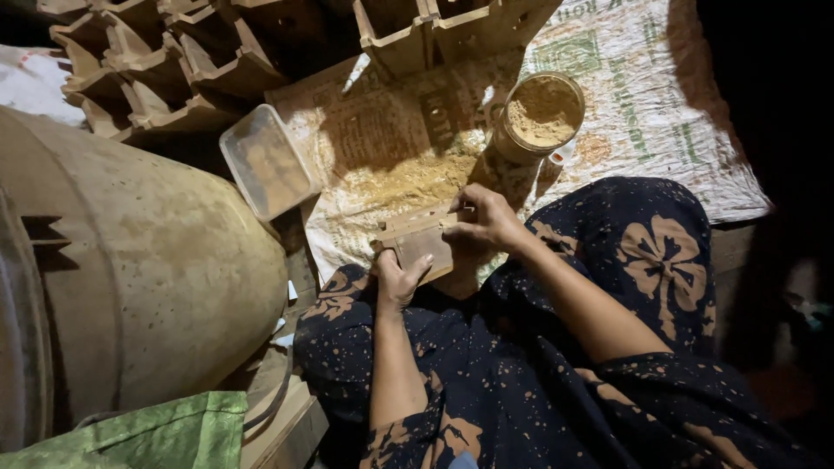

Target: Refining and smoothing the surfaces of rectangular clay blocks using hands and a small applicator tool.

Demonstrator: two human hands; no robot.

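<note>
Wooden mould [419,241] gripped over lap, left hand [398,280] fingers clamped on near edge, right hand [488,219] fingers pinching far-right corner. Filling stage, likely; next needs powder from tin [540,115] far right.

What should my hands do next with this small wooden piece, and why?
Probably reach the right hand to the round container of tan powder. Both hands already grip the small flat wooden piece, left hand beneath it, and powder lies spilled on the printed sack cloth nearby.

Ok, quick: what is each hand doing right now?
Left hand: closed on the small wooden mould.
Right hand: gripping the mould's top edge.
</note>
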